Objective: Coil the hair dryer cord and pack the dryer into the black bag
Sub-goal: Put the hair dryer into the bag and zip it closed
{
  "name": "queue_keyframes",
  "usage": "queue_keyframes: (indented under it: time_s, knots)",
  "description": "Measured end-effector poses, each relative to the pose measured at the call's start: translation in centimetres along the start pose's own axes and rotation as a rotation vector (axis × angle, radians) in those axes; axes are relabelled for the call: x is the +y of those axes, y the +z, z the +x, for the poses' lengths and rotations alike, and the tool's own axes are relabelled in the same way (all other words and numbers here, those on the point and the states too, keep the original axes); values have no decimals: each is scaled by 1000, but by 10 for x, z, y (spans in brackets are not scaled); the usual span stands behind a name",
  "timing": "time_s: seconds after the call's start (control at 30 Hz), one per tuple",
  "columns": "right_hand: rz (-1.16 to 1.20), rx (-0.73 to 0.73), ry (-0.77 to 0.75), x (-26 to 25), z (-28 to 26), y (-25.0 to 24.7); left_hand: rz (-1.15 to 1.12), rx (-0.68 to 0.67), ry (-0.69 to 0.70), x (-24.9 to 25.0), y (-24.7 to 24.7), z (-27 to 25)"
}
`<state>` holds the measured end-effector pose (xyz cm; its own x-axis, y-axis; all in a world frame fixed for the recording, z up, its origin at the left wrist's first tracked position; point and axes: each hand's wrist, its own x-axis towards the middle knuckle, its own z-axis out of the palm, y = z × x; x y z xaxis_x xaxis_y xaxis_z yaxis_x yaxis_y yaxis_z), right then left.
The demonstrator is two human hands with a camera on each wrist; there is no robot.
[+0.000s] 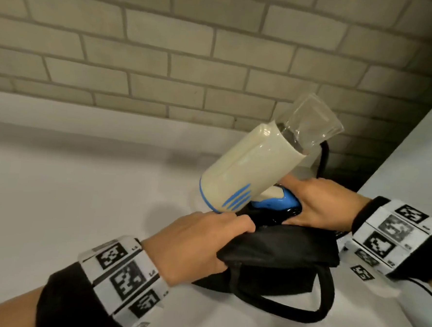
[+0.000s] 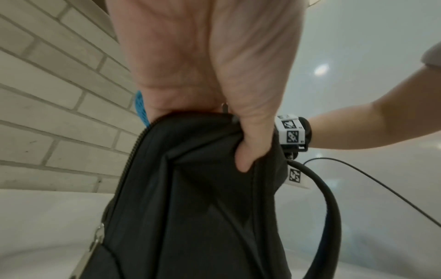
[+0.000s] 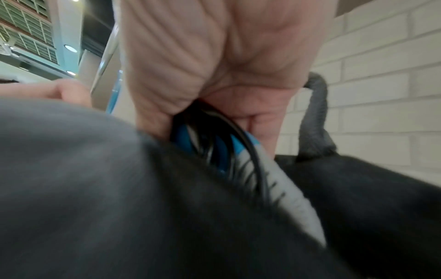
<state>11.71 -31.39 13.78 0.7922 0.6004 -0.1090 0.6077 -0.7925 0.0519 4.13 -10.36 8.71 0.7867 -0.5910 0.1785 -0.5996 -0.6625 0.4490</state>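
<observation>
The hair dryer (image 1: 250, 165) sat half over the mouth of the black bag (image 1: 277, 253), w/ its long axis tilted: clear nozzle (image 1: 311, 121) up and away toward the brick wall (image 1: 166, 46), blue-striped rear end low, just above the bag's near lip. Its folded blue handle (image 1: 276, 200) pointed down into the opening, so the entry direction ran handle-first, downward and toward the person.

The right hand (image 1: 318, 202) was at the far/right side of the opening, fingers curled round the handle together w/ the bundled cord (image 3: 241, 143); the right wrist view showed black cord loops pinched against blue plastic at the bag edge. So the cord looked already coiled and held w/ the dryer.

The left hand (image 1: 195, 240) was nearer the camera, on the bag's near-left edge, gripping a fold of fabric; the left wrist view showed the thumb (image 2: 248, 151) dug into the cloth beside the zip (image 2: 128, 160). It seemed to be holding the mouth open and steadying the bag on the white counter (image 1: 81, 193).

Judgement: packing was underway, dryer not yet inside. The barrel lay across the opening rather than along it, approx. diagonal to the bag's length, so the next move prob. called for lowering the nozzle end and swinging the barrel in line w/ the bag while the left hand kept the lip pulled back. One strap (image 1: 282, 301) lay looped on the counter in front, clear of the opening.
</observation>
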Motion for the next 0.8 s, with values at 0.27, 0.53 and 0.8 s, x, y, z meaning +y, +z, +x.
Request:
queue_keyframes:
  time_s: [0.27, 0.53, 0.8]
  knots:
    - [-64, -213, -53, 12, -2, 43, 84, 137, -58, 9, 9, -2]
    - [-236, -326, -199, 13, -5, 56, 39, 129, -39, 10, 13, -7]
    - [-268, 176, -317, 10, -10, 67, -266, 24, 13, 6, 8, -13]
